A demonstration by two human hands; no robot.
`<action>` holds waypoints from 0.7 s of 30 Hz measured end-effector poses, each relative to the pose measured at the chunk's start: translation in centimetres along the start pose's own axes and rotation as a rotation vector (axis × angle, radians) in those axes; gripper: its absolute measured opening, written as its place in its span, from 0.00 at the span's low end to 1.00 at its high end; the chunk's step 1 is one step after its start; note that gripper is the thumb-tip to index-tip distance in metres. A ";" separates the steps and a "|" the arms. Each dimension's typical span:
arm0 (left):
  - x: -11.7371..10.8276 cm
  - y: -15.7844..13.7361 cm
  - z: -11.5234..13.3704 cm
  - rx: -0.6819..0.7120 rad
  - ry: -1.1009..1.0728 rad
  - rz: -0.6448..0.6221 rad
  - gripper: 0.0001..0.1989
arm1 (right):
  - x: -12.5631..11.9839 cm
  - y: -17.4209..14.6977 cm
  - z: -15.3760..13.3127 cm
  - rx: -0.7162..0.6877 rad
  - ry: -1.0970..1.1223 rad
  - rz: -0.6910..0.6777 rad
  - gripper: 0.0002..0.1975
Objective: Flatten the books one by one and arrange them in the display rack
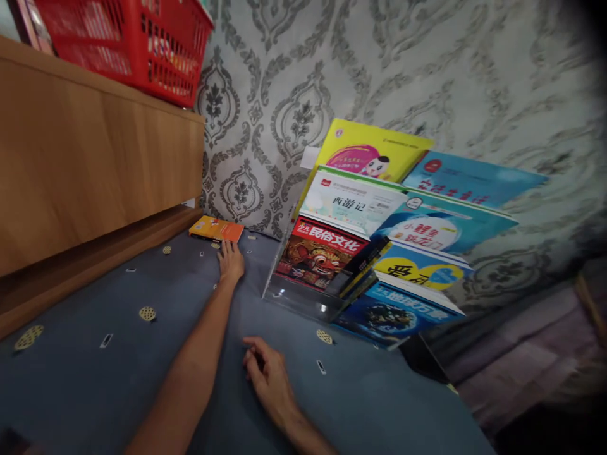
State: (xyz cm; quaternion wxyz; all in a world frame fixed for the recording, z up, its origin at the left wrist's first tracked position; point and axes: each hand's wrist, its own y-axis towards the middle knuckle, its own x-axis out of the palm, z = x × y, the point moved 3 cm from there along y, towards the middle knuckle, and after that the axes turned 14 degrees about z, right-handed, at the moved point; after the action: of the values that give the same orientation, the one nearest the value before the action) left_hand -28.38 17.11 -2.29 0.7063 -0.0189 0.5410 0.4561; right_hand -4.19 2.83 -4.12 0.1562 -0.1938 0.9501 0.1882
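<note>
Lying by the wall at the far end of the dark grey tabletop (142, 373) is an orange book (215, 228). My left hand (231, 260) is stretched out to it, its fingers extended and the tips at the book's near right edge; a firm grip does not show. Nearer to me, my right hand (268, 373) hovers over or rests on the tabletop, with nothing in it, thumb and forefinger apart and the other fingers loosely bent. To its right stands a clear tiered book rack (294, 300) holding several picture books, among them a red one (320, 253) and a dark blue one (393, 313).
A wooden drawer unit (104, 151) borders the left side, with a red plastic basket (165, 54) on top. Patterned wallpaper (303, 114) covers the wall behind. Beyond the table's right edge lies blurred pinkish fabric (526, 341).
</note>
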 end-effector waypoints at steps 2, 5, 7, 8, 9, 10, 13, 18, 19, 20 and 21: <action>0.3 1.5 -0.1 0.060 0.025 0.010 0.30 | 0.0 -0.1 0.4 -0.021 -0.009 0.005 0.18; 0.8 3.4 -0.4 0.140 0.076 0.018 0.30 | 0.2 -0.1 1.0 -0.057 -0.029 -0.009 0.18; 1.3 4.4 -0.6 0.143 0.141 0.010 0.31 | 0.4 0.0 1.4 -0.076 -0.048 -0.012 0.17; 1.6 4.8 -0.7 0.133 0.173 0.002 0.32 | 0.4 0.0 1.6 -0.082 -0.052 -0.011 0.17; 1.9 5.1 -0.8 0.120 0.199 -0.008 0.33 | 0.4 0.0 1.7 -0.084 -0.051 -0.008 0.17; 2.1 5.3 -0.9 0.110 0.218 -0.016 0.33 | 0.4 -0.1 1.7 -0.084 -0.047 -0.003 0.16; 2.4 5.4 -1.1 0.142 0.259 -0.018 0.33 | 0.4 -0.1 1.5 -0.071 -0.026 -0.009 0.15; 1.5 5.3 -1.5 0.249 0.307 -0.045 0.30 | 0.2 -0.1 0.6 -0.068 0.014 -0.025 0.15; 1.3 5.5 -1.6 0.259 0.312 -0.062 0.29 | 0.2 -0.1 0.4 -0.071 0.012 -0.034 0.15; 1.1 5.7 -1.6 0.263 0.315 -0.077 0.28 | 0.1 -0.1 0.2 -0.078 0.003 -0.041 0.15; 0.8 6.0 -1.5 0.264 0.318 -0.089 0.27 | 0.0 0.0 0.0 -0.086 -0.009 -0.043 0.15</action>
State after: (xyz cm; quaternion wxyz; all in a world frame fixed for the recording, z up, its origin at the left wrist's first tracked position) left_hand -33.53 20.34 -0.79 0.6279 -0.0218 0.6992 0.3411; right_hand -4.20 2.79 -4.18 0.1561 -0.2199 0.9360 0.2261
